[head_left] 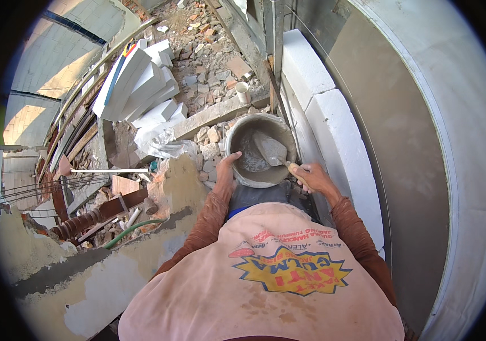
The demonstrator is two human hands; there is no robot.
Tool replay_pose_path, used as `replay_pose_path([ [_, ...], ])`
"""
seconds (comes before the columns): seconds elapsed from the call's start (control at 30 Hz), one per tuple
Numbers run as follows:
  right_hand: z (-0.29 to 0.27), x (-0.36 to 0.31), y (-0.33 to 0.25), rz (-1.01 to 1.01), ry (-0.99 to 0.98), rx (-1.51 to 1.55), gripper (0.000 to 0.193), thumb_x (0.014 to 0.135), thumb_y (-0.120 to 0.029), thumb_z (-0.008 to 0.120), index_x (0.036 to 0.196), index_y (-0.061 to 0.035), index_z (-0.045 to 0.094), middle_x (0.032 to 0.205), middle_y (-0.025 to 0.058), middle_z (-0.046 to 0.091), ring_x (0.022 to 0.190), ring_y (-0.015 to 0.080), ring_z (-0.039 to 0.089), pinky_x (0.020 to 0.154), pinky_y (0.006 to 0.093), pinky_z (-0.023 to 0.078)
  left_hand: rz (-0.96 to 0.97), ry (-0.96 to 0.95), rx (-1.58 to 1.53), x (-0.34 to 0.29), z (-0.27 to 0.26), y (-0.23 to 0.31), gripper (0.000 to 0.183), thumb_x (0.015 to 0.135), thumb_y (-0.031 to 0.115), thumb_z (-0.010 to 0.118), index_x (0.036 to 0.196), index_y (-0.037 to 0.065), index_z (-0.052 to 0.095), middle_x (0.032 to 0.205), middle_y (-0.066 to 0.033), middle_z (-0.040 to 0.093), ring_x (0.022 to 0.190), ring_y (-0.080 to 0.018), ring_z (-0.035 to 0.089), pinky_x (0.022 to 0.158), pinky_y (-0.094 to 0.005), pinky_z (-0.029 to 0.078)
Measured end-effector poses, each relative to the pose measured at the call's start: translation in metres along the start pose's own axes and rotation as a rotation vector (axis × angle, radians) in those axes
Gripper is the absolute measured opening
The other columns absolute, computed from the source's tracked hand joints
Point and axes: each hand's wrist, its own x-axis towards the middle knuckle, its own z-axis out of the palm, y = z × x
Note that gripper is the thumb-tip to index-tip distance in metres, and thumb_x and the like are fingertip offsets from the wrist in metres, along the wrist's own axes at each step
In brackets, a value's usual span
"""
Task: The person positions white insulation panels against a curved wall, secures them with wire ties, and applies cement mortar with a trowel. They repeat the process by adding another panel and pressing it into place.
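Note:
A round grey bucket [260,183], crusted with mortar, stands in front of me with some wet grey mix [249,159] inside. My left hand [226,173] grips its left rim, thumb over the edge and the other fingers mostly hidden outside. In my right hand [314,178], at the bucket's right side, is the wooden handle of a trowel [270,149]. The trowel's mortar-coated metal blade lies inside the bucket, pointing away from me and to the left.
White lightweight blocks [342,145] form a low row along the right wall [402,142]. More white blocks [140,85] are stacked at far left, a handsaw [119,71] on them. A white cup [243,92] stands beyond the bucket amid rubble [206,62]. A broken wall [101,278] lies left.

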Motion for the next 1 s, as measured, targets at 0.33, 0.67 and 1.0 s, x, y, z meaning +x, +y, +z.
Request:
replay_pose_path([
  [0.33,0.030,0.022,-0.018,-0.353,0.397,-0.739,0.043,0.086,-0.033,0.067,0.086,0.0099,0.067,0.087,0.0307,0.068,0.084,0.0428,0.068,0.073,0.0498,0.052,0.017,0.142,0.086,0.033,0.013,0.004,0.032,0.072,0.010,0.065,0.100,-0.005,0.064,0.092,-0.0119,0.066,0.079,-0.0253,0.064,0.075,-0.0371,0.055],
  [0.67,0.011,0.033,-0.037,0.059,0.087,-0.047,0.045,0.090,-0.040,0.068,0.091,0.0047,0.072,0.067,0.0080,0.064,0.051,0.0171,0.059,0.052,0.0315,0.048,-0.066,0.045,0.109,0.086,0.017,0.061,0.031,0.073,0.012,0.064,0.099,-0.005,0.064,0.093,-0.0132,0.067,0.080,-0.0254,0.065,0.075,-0.0372,0.056],
  [1.0,0.002,0.011,-0.096,-0.002,0.079,0.305,0.038,0.093,-0.032,0.067,0.106,0.0034,0.068,0.076,0.0040,0.065,0.056,0.0087,0.057,0.049,0.0235,0.045,-0.235,-0.177,0.004,0.143,0.064,0.121,0.032,0.076,0.012,0.061,0.103,-0.004,0.063,0.095,-0.0141,0.069,0.084,-0.0271,0.068,0.080,-0.0366,0.058],
])
